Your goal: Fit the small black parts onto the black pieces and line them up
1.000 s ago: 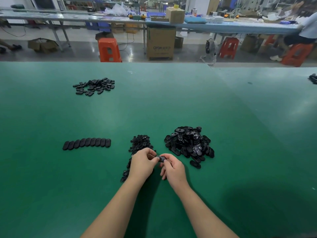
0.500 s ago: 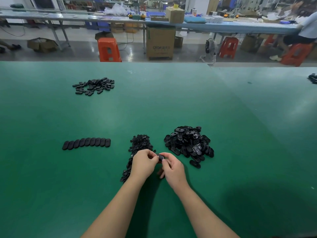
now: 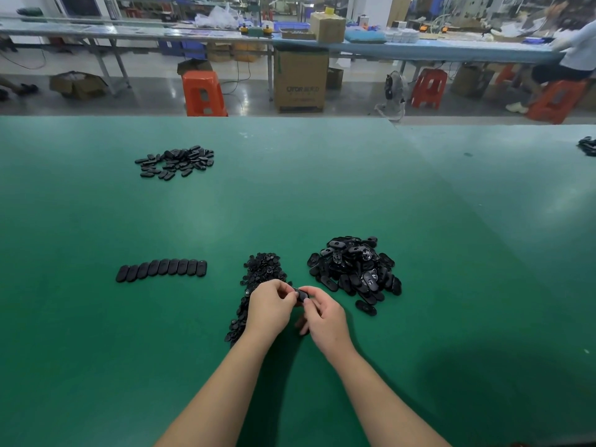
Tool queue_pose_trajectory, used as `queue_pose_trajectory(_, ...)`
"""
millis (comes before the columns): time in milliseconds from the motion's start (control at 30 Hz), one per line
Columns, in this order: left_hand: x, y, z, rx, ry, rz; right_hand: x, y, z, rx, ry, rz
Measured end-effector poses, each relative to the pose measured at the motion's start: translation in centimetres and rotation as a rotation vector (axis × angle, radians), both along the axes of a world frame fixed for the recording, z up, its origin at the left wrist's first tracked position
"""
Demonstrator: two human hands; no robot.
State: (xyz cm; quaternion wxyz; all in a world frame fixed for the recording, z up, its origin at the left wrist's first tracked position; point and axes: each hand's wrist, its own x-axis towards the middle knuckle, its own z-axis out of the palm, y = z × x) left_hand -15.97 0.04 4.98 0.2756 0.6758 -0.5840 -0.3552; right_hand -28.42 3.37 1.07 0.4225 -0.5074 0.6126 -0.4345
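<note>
Both hands meet near the desk's [image 3: 96,350] near edge: left hand [image 3: 269,309] and right hand [image 3: 324,317] pinch one black piece [image 3: 302,295] between them (a small part on it, perhaps). Small parts [image 3: 263,269] just beyond, pieces pile [image 3: 353,269] right, finished row [image 3: 161,269] left.

Row [image 3: 161,270] of ten pieces; three black heaps [image 3: 353,266]

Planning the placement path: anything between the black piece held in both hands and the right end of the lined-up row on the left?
Nothing visible blocks it. The oval black plastic piece, pinched between left hand and right hand, has bare green mat between it and the row of lined-up black ovals. The heap of small black parts lies just right of that path.
</note>
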Motion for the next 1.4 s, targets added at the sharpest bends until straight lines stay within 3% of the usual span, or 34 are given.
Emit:
queue_pose_trajectory(467, 0.4, -0.1, -0.2, -0.152, -0.191, -0.121, 0.0, -0.3, -0.7, 0.0, -0.077, -0.014)
queue_pose_trajectory(733, 0.4, 0.9, -1.1, -0.241, -0.149, -0.149, 0.0, -0.3, -0.5, -0.018, -0.087, -0.008)
queue_pose_trajectory(1067, 0.6, 0.8, -0.6, -0.072, 0.096, -0.128, 0.0, -0.2, -0.1, -0.015, -0.083, -0.009)
queue_pose_trajectory(1400, 0.3, 0.7, -0.3, -0.072, 0.039, -0.092, 0.0, -0.3, -0.1, 0.0, -0.083, -0.026)
